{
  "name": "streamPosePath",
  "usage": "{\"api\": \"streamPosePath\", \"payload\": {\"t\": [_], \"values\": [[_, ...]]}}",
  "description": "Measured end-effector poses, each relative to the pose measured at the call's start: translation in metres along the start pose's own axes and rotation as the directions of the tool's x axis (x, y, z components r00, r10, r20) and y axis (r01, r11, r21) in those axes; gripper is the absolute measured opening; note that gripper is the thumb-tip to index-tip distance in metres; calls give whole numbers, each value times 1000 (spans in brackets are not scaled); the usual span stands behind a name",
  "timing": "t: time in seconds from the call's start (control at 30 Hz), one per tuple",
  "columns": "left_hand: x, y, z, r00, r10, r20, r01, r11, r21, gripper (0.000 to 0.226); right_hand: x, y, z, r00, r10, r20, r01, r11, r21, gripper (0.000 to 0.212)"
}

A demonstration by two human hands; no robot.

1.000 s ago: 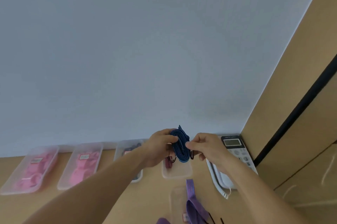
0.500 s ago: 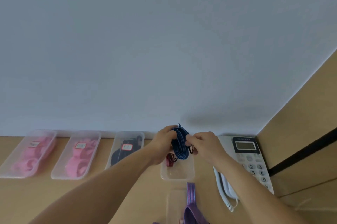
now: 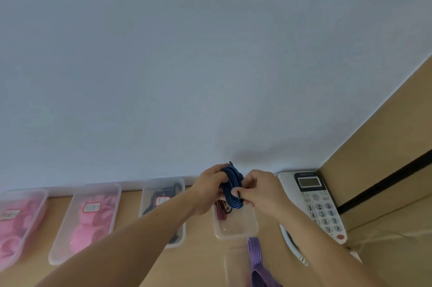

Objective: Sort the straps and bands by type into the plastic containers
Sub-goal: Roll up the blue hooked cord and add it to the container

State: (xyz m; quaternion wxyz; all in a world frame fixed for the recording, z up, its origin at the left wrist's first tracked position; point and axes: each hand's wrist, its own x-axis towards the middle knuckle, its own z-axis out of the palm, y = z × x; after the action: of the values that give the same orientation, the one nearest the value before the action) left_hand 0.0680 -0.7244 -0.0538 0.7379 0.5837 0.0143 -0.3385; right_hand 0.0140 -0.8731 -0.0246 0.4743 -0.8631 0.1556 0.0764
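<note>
We hold a coiled blue strap [image 3: 231,191] between both hands, above the clear plastic container [image 3: 236,226] that stands fourth from the left along the wall. Our left hand [image 3: 209,189] closes around the far side of the coil, and our right hand [image 3: 259,192] pinches its near edge, where a small black hook [image 3: 238,196] shows by the thumb. Under the coil, a red striped strap [image 3: 221,210] lies in that container, at its far end.

To the left, three more containers stand in a row on the wooden desk [image 3: 201,251]: two with pink bands, the outer one [image 3: 16,221] partly cut off by the frame and the next one [image 3: 90,219] bearing a small label, then a container of black straps [image 3: 163,195], which our left forearm partly crosses.

Closer to us, a purple strap [image 3: 256,254] drapes over another clear container [image 3: 236,268] at the bottom edge. A white desk telephone [image 3: 315,207] sits just right of our right hand, near the corner.
</note>
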Motion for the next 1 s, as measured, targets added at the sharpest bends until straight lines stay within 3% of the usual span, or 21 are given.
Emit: {"api": "streamPosePath", "payload": {"t": [0.17, 0.27, 0.3, 0.33, 0.4, 0.5, 0.57, 0.63, 0.77, 0.93, 1.0], "values": [[13, -15, -3, 997, -66, 48, 62, 994, 89, 36, 7, 8, 7, 1000, -6, -15, 3, 982, -188, 16], [18, -18, 0, 999, -33, 29, 22, 943, 332, 24, 13, 14, 9, 997, -9, -71, -11, 961, -277, 15], [18, -16, -1, 999, 29, 21, -36, 857, 515, 25, 15, 17, 10, 997, -8, -81, -17, 951, -309, 14], [18, -17, -5, 992, 120, 26, -103, 698, 709, 27, 17, 20, 12, 996, -7, -86, -22, 940, -340, 13], [19, -22, -16, 966, 229, 121, -187, 294, 937, 44, 21, 27, 18, 997, 4, -79, -34, 925, -378, 11], [22, -36, -26, 966, 53, 251, -244, -118, 963, 65, 24, 36, 30, 998, -9, -59, -17, 899, -437, 11], [26, -44, -28, 963, -9, 270, -263, -260, 929, 68, 27, 37, 32, 997, -35, -62, 2, 877, -480, 13], [30, -49, -29, 944, 10, 329, -304, -361, 882, 57, 30, 37, 33, 997, -45, -64, 3, 845, -534, 24], [38, -53, -32, 924, 19, 383, -334, -450, 828, 39, 34, 45, 39, 996, -52, -67, 1, 798, -602, 38], [44, -56, -37, 913, 58, 403, -355, -372, 857, 30, 44, 64, 55, 998, -6, -63, -34, 791, -611, 41], [43, -57, -38, 903, 94, 419, -364, -350, 863, 30, 47, 68, 61, 999, 0, -53, -33, 781, -624, 32]]}}
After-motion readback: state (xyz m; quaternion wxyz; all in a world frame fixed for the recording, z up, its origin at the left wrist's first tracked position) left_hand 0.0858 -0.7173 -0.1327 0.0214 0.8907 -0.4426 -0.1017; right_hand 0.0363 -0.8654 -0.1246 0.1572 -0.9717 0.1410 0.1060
